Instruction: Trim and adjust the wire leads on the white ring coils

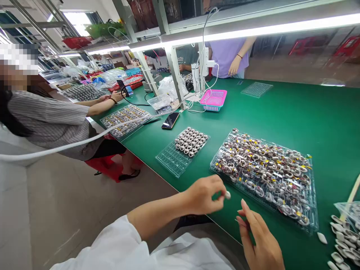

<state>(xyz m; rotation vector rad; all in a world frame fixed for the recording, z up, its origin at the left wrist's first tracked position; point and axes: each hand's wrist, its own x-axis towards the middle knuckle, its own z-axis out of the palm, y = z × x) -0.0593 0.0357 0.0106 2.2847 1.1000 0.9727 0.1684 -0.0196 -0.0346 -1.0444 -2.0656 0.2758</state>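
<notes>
Pinching a small white piece (228, 195) in left grip (206, 193) — near the loaded tray (315, 215) — and holding right grip (260, 238) open, also near it.

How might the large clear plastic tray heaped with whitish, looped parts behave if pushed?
The tray would probably slide flat rather than tip, being broad and low. Its parts could shift or spill, since they overlap loosely.

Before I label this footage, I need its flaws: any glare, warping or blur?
Head view: the tube light and window glare white; head view: shelf posts lean, seemingly from wide-angle distortion; head view: the distant plant looks soft, but the left hand reads clearly.
</notes>
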